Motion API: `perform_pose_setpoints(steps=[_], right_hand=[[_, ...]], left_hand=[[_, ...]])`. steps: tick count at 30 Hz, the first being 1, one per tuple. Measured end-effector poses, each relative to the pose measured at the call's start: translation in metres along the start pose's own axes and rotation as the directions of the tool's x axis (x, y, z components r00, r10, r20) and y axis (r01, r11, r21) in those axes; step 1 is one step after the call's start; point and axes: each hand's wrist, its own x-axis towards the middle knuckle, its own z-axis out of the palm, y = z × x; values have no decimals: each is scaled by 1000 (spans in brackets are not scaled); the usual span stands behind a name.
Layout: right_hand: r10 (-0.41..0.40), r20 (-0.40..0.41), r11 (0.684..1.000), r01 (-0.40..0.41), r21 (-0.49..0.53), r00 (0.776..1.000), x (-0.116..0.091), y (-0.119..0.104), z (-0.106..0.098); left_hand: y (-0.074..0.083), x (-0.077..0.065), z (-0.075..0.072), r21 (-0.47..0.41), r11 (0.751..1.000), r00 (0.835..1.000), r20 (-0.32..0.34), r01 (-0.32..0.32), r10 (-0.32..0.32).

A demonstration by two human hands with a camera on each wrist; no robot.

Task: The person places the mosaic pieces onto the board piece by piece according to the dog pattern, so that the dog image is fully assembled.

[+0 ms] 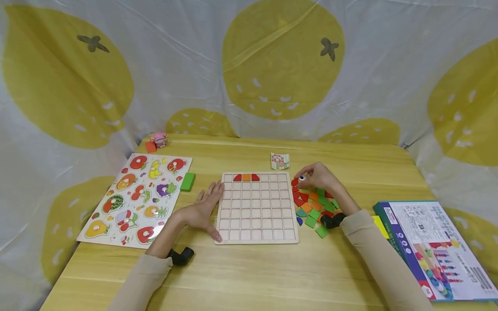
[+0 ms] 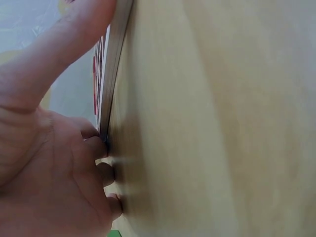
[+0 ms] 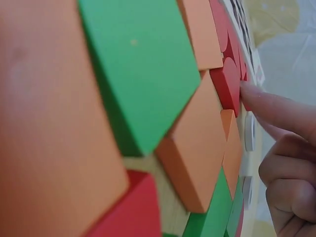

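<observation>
A wooden grid board (image 1: pixel 257 223) lies in front of me. In its top row sit a red quarter-circle piece (image 1: pixel 237 178), an orange square (image 1: pixel 247 177) and another red quarter-circle piece (image 1: pixel 255 177). My left hand (image 1: pixel 201 210) is spread along the board's left edge, thumb on the near corner, fingers straight. Right of the board, my right hand (image 1: pixel 320 176) pinches a red piece (image 1: pixel 295 182) between thumb and index finger at the far end of a loose pile. Its other fingers are curled in the right wrist view. White eye discs (image 3: pixel 250 132) lie beside that hand.
Green squares (image 1: pixel 310 221), orange and red pieces fill the pile. A small pattern card (image 1: pixel 280 161) lies behind the board. Leftward are a fruit puzzle (image 1: pixel 132 207), a green block (image 1: pixel 188 182) and a pink toy (image 1: pixel 159 139). A printed box (image 1: pixel 435 250) lies at right.
</observation>
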Motion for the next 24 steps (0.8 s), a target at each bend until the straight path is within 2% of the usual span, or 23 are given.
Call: perform_pose_setpoints(steps=[6,9,12,16,19,24], right_hand=[[-9,14,997,11,-83,1000,1,-2,-3],[-32,-31,995,29,-95,999,-2,-8,-6],[-90,-79,993,84,-80,993,-1,-24,-1],[-125,-76,992,124,-9,989,6,-55,23],[-101,-38,993,104,61,994,16,-79,52],[-125,1,986,124,111,992,34,-110,98]], left_hand=[[-2,0,-1,-38,999,1000,-3,-12,12],[-3,-1,-1,-78,997,1000,-1,-14,14],[-5,-2,-2,-108,994,1000,-4,-7,6],[-6,-3,-3,-120,993,1000,-9,2,-3],[-4,-2,-3,-125,992,1000,-9,5,-6],[-3,-1,-3,-122,992,1000,-3,16,-16]])
